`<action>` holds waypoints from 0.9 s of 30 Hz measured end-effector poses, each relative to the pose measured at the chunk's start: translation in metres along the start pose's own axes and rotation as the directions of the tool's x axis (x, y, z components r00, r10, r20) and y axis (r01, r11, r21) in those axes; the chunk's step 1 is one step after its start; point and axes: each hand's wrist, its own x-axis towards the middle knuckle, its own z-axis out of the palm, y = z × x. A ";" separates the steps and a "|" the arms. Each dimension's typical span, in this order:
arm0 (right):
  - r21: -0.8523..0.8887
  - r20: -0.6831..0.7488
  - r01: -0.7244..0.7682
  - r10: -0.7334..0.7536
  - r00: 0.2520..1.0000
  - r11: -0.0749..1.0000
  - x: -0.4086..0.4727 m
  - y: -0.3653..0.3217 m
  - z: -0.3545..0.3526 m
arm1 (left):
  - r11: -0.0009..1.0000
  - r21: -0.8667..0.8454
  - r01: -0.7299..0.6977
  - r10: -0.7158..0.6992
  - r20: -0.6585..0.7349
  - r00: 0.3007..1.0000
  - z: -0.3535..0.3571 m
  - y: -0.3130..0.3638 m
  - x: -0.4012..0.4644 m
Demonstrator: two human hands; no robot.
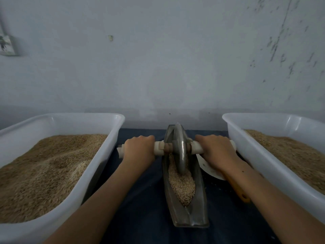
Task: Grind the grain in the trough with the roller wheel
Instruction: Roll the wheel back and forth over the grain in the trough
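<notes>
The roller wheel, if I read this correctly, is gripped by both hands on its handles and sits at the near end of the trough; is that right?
Not quite: the head view shows the roller wheel toward the far end of the trough, with grain piled nearer. Left hand and right hand do grip its handles.

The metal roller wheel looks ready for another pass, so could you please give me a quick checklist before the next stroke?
1. Left hand grips the white-wrapped axle handle: ok.
2. Right hand grips its side: ok.
3. Metal roller wheel sits in the boat-shaped metal trough: ok.
4. Tan grain lies ahead on the near side: ok.
5. Orange-handled white scoop stays clear of the right forearm: not ok, it lies under it.
6. Grain under the wheel: cannot tell.
</notes>
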 end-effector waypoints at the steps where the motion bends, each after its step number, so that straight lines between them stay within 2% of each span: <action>1: -0.003 0.001 -0.002 0.002 1.000 1.000 0.000 0.000 0.001 | 1.000 0.001 -0.001 0.001 -0.009 1.000 0.000 0.000 0.000; 4: -0.017 0.047 0.030 -0.029 0.998 0.999 0.001 0.002 -0.003 | 1.000 0.007 0.001 -0.001 0.043 0.999 0.001 -0.002 0.000; 8: -0.013 0.237 0.083 -0.078 0.968 0.996 0.003 0.002 -0.019 | 1.000 -0.011 -0.007 0.009 0.278 0.960 -0.004 -0.006 0.004; 11: -0.017 0.321 0.111 -0.100 0.942 0.994 0.003 0.002 -0.026 | 1.000 -0.013 -0.015 0.018 0.346 0.938 -0.006 -0.007 0.005; 14: -0.021 0.290 0.099 -0.089 0.953 0.995 0.002 0.001 -0.024 | 1.000 -0.016 -0.003 0.008 0.327 0.945 -0.004 -0.007 0.005; 19: -0.029 0.029 0.051 -0.050 0.998 0.998 -0.001 -0.001 -0.008 | 0.999 -0.030 0.016 -0.012 0.116 0.993 0.001 -0.004 0.002; 21: -0.019 -0.010 0.039 -0.039 0.999 0.999 -0.001 -0.001 -0.005 | 0.999 -0.031 0.022 -0.020 0.078 0.997 0.003 -0.003 0.001; 24: -0.032 -0.006 0.050 -0.050 0.999 0.998 0.000 -0.001 -0.005 | 0.999 -0.033 0.012 -0.008 0.125 0.992 0.002 -0.004 0.001; 27: -0.029 0.085 0.076 -0.073 0.994 0.997 0.001 0.000 -0.012 | 1.000 -0.026 0.011 -0.005 0.215 0.977 -0.001 -0.005 0.002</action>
